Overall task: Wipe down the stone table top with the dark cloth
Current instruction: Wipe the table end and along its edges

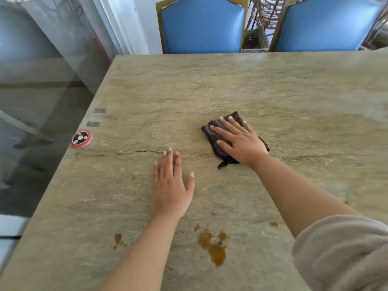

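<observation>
Stone table (210,80); right hand (241,141) flat, pressing dark cloth (212,133)

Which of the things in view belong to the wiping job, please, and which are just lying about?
Part of the job:
- dark cloth, pressed flat under the right hand
- stone table top
- brown spill near the front edge
- left hand, resting flat on the stone

Just lying about:
- round red call button at the table's left edge
- two blue chairs behind the table
</observation>
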Motion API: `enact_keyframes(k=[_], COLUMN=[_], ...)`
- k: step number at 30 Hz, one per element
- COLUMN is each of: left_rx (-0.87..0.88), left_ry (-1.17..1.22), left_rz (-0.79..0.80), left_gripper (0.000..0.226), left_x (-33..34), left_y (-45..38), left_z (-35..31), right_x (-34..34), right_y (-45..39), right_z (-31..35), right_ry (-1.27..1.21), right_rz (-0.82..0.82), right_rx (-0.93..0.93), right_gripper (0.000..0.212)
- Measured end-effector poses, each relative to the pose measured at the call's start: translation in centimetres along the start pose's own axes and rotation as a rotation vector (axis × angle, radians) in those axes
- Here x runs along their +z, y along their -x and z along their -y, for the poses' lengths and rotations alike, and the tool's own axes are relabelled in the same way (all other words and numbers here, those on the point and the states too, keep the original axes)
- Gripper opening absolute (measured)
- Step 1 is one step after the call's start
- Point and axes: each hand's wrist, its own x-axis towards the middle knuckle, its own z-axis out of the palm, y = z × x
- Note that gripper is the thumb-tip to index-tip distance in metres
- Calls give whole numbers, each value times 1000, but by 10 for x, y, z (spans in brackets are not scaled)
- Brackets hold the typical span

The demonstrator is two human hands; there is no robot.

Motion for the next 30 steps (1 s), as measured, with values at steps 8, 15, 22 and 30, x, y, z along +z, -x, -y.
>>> enact_keyframes(k=[8, 15, 22, 30], left_rx=[7, -61, 327, 148], left_ry=[57, 276, 167, -72], left_rz=[-47, -81, -9, 105], left_gripper=[74, 61, 61, 70], left_x=[2, -5, -8, -9], left_y=[0, -3, -24, -111], left_z=[1, -1, -76, -8], right_x=[18, -8, -1, 9], right_y=[24, 60, 60, 60], right_z=[83, 47, 41, 36], right_ry=[-43, -476, -786, -622], right_rz=[-14, -36, -161, -177], right_rx=[165, 343, 547, 502], right_gripper=[55, 55, 47, 46])
